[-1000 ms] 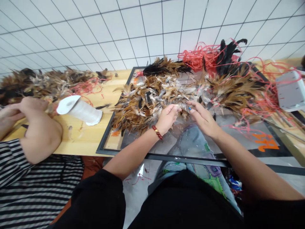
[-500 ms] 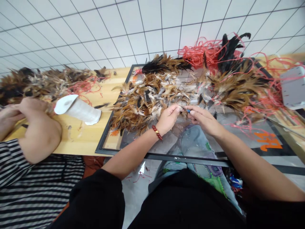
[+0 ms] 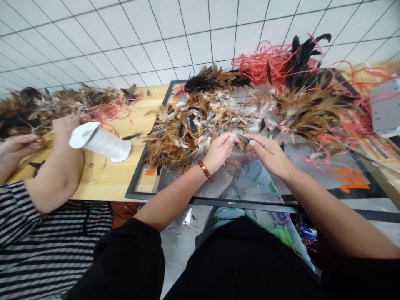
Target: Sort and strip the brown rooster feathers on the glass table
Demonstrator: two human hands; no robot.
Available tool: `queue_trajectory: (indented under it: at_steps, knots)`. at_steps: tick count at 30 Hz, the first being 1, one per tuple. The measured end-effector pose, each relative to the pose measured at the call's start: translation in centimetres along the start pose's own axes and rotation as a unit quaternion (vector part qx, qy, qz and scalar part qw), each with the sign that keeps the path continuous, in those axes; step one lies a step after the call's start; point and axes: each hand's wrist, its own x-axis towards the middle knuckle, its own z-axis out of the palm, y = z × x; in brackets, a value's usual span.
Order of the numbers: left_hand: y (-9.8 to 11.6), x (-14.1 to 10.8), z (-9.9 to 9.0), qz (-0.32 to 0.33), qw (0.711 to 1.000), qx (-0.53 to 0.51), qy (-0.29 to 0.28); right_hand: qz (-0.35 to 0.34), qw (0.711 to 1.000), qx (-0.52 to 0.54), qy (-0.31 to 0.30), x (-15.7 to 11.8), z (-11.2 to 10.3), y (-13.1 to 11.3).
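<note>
My left hand (image 3: 221, 151), with a red bead bracelet at the wrist, is pinched on a small pale piece that looks like a feather base. My right hand (image 3: 265, 151) is closed around a small tool with blue handles (image 3: 246, 139), its thin metal tip pointing at the left fingertips. Both hands are above the near part of a glass panel with a black frame (image 3: 175, 198). Just behind my left hand lies a broad heap of brown and white feathers (image 3: 187, 125). Another bunch of brown feathers (image 3: 312, 110) lies to the right.
Pink plastic strands (image 3: 262, 64) and black feathers (image 3: 301, 62) lie at the back. A white roll (image 3: 101, 141) rests on the wooden table (image 3: 106, 183). At the left, a person in a striped shirt (image 3: 46, 246) reaches toward more feathers (image 3: 56, 106). A grey-white box (image 3: 386, 107) stands far right.
My hands stay close together, the tool tip still near the left fingertips. The other person's hands have moved apart, one reaching back toward the feathers. The view has shifted slightly.
</note>
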Motion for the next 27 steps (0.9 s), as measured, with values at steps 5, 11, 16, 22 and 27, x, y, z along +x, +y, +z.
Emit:
queue_trajectory:
  at_steps: [5,11,16,22,27]
  knots:
    - [0.3,0.1,0.0,-0.017,0.999,-0.022,0.024,0.002,0.958,-0.282,0.042,-0.1,-2.3,-0.5]
    - [1.0,-0.1,0.4,0.035,0.994,-0.083,0.057,0.216,0.808,-0.548,-0.002,-0.1,-5.8,-1.1]
    - [1.2,0.1,0.2,0.041,0.988,-0.113,0.093,0.206,0.761,-0.615,0.004,-0.6,-5.9,-0.8]
    - [0.8,0.9,-0.4,0.038,0.985,-0.106,0.128,0.050,0.806,-0.589,0.034,1.1,-4.9,-0.5]
    - [0.5,1.0,-0.5,0.036,0.988,-0.083,0.123,-0.035,0.825,-0.565,0.009,6.2,-4.1,1.2]
